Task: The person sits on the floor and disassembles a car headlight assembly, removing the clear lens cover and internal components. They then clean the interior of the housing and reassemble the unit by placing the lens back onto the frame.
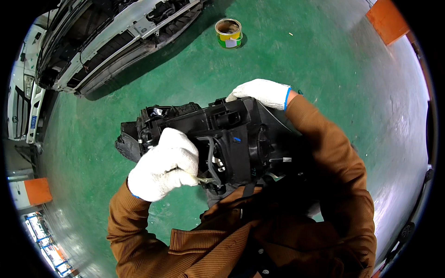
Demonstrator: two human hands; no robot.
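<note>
A black car headlight assembly [238, 157] is in front of my body, its back side with sockets and a grey-rimmed opening [213, 160] facing up. My left hand [164, 164], in a white knit glove, is closed over the near left part of the housing. A small pale, translucent piece [206, 180] shows at its fingertips, beside the opening; its kind cannot be made out. My right hand [262, 92], gloved in white with a blue cuff, grips the housing's far edge, its fingertips partly hidden. Shadow covers the housing's right end.
A yellow and green tin can [228, 33] stands open on the green floor [296, 55] beyond the headlight. At the upper left is a car's exposed front end [125, 41], with a white vehicle [23, 92] beside it. Orange blocks stand at the upper right [387, 21] and left [38, 191].
</note>
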